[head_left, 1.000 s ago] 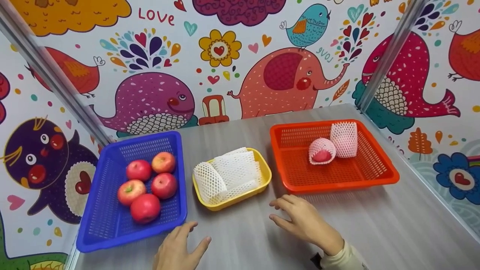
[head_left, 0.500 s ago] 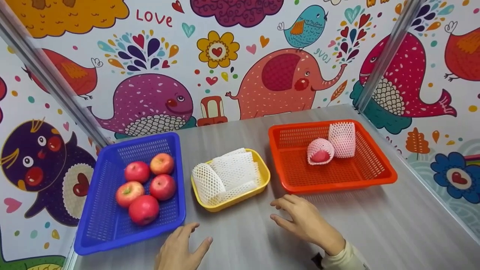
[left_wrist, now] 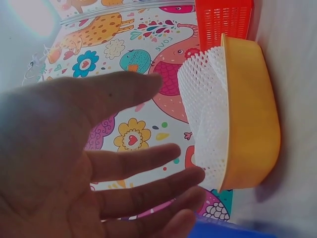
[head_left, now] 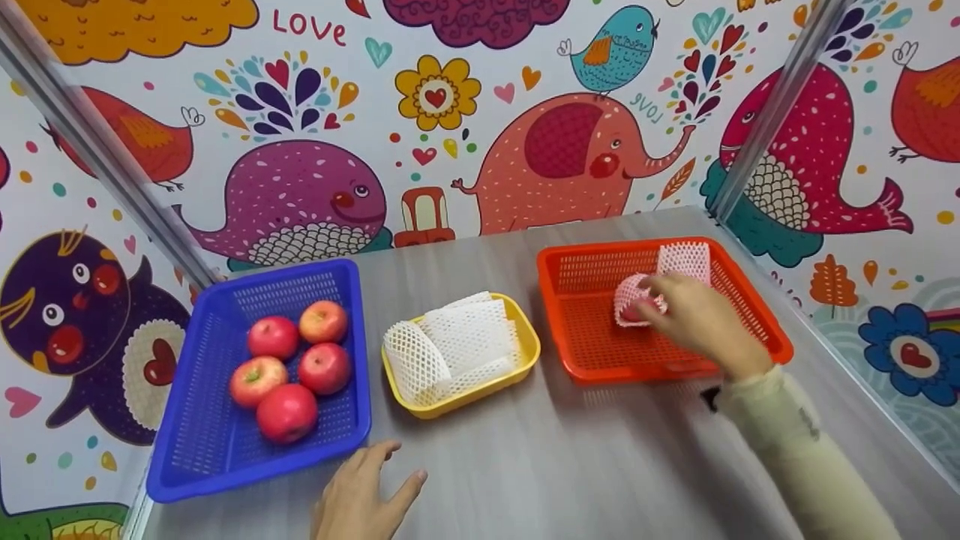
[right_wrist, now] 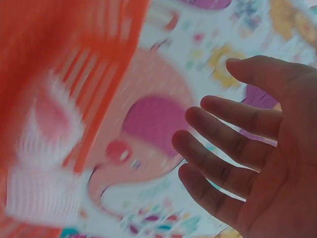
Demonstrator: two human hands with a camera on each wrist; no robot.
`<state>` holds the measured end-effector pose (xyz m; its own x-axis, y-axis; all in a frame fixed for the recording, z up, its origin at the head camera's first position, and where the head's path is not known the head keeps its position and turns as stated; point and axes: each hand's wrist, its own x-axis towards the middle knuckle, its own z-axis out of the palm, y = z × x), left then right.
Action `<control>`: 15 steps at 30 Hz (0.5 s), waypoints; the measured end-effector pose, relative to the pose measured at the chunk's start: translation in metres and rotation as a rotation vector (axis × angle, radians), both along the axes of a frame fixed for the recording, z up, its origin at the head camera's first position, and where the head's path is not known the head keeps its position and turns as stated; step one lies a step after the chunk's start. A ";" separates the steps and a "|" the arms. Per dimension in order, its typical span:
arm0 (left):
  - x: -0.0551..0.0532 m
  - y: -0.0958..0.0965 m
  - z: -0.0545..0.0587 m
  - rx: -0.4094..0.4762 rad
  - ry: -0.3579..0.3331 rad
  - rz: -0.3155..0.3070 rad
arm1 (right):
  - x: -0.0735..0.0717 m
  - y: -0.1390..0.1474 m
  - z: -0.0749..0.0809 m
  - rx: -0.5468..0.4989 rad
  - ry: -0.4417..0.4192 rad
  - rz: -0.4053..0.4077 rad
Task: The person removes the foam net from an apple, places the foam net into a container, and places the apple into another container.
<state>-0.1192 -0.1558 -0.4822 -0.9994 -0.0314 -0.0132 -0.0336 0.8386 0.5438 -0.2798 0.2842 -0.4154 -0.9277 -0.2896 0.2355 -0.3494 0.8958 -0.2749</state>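
Note:
Over the red basket (head_left: 615, 373) in the head view reaches my right hand (head_left: 694, 322), fingers extended and relaxed. Its fingertips overlap an apple in a pink foam net (head_left: 628, 289); in the right wrist view a gap shows between the spread fingers and this netted apple (right_wrist: 52, 119). Beside it stands a second pink foam net (head_left: 686, 259), partly hidden by the hand. My left hand (head_left: 360, 491) hovers at the near side, fingers loosely bent, holding nothing. Nearest to it are the blue basket (head_left: 262, 478) and a yellow container (left_wrist: 252, 114) of white foam nets (head_left: 472, 334).
Several bare red apples (head_left: 287, 414) lie in the blue basket on the left. The grey table (head_left: 495, 472) carries all three containers in a row. Patterned wall panels (head_left: 435, 45) enclose the back and both sides, joined by metal corner posts.
My right hand has moved from the table in front of the red basket, up and to the right, over the netted apple. The left hand has stayed in place.

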 end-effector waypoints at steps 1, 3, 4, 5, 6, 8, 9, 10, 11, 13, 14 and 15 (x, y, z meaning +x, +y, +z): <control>0.000 0.000 0.000 -0.001 -0.007 -0.002 | -0.011 0.009 0.005 0.011 -0.039 -0.023; -0.001 -0.001 0.001 -0.001 -0.030 -0.006 | -0.031 0.024 0.011 0.029 -0.097 -0.060; -0.001 -0.001 0.000 -0.001 -0.030 -0.008 | -0.041 0.030 0.013 0.041 -0.123 -0.081; -0.001 -0.001 0.000 -0.002 -0.031 -0.011 | -0.050 0.035 0.015 0.053 -0.144 -0.097; 0.000 -0.002 0.000 -0.003 -0.033 -0.013 | -0.059 0.040 0.015 0.063 -0.172 -0.113; 0.000 -0.002 -0.001 -0.006 -0.037 -0.016 | -0.074 0.045 0.015 0.074 -0.246 -0.146; -0.001 -0.003 -0.001 -0.006 -0.037 -0.016 | -0.081 0.047 0.015 0.082 -0.284 -0.162; -0.001 -0.002 -0.002 -0.007 -0.044 -0.012 | -0.088 0.048 0.015 0.082 -0.326 -0.174; -0.001 -0.002 -0.001 -0.007 -0.060 -0.008 | -0.094 0.048 0.014 0.089 -0.368 -0.184; -0.002 -0.002 -0.001 -0.006 -0.084 0.002 | -0.106 0.047 0.010 0.085 -0.461 -0.210; -0.002 -0.001 0.000 -0.006 -0.095 0.006 | -0.110 0.046 0.007 0.077 -0.497 -0.222; -0.002 -0.001 0.000 -0.004 -0.105 0.010 | -0.115 0.044 0.004 0.062 -0.537 -0.235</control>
